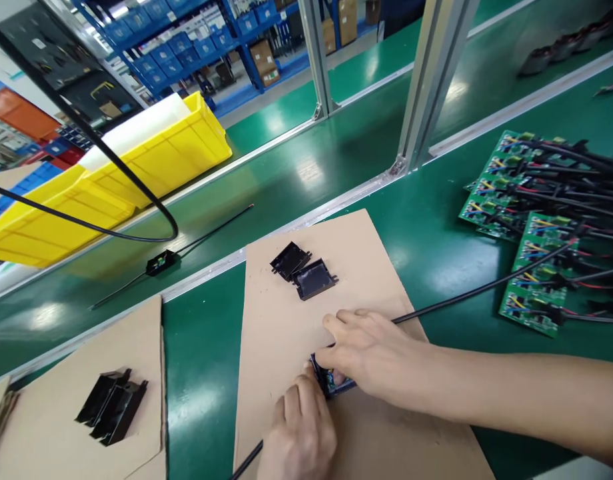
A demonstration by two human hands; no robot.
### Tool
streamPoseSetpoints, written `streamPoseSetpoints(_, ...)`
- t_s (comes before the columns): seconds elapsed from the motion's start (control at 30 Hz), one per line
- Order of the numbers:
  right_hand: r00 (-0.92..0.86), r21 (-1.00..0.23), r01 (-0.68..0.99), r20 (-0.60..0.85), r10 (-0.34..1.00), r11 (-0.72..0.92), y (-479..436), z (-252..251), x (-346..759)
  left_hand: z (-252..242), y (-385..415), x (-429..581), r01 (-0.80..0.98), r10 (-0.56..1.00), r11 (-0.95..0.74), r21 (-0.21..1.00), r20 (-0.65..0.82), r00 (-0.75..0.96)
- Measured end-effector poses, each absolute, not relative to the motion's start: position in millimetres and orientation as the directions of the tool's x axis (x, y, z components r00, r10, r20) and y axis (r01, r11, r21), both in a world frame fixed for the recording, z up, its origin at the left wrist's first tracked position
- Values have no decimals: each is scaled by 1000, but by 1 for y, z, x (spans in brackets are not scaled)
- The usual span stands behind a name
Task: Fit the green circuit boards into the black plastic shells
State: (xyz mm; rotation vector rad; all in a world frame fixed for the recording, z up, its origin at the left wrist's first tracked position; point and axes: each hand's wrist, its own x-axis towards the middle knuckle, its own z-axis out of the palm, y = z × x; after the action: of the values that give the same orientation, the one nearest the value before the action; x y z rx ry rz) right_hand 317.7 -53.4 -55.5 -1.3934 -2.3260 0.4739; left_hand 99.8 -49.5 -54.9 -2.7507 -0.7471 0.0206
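My left hand [297,430] and my right hand [374,353] meet on a cardboard sheet [281,333]. Both are closed on a small black housing with a green circuit board [330,380] inside it. A black cable [486,285] runs from under my right hand to the right; another cable end [246,461] leaves below my left hand. Two empty black plastic housing shells [304,270] lie on the cardboard just beyond my hands.
Several green circuit boards with black cables [536,220] are piled at the right. A second cardboard sheet [61,413] at the left bears black shells [114,408]. An assembled unit with cables [161,262] lies on the conveyor belt. Yellow bins [111,180] stand beyond; an aluminium post [426,87] rises behind.
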Motion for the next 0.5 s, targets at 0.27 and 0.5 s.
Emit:
streamPoseSetpoints(0.27, -457, -550, 747, -17, 889, 373, -34, -34, 318, -52, -47, 101, 546, 549, -801, -244, 60, 833)
streamPoseSetpoints(0.5, -486, -387, 831, -158, 860, 399, -13, -17, 290, -64, -37, 91, 526, 504, -847, -78, 198, 841)
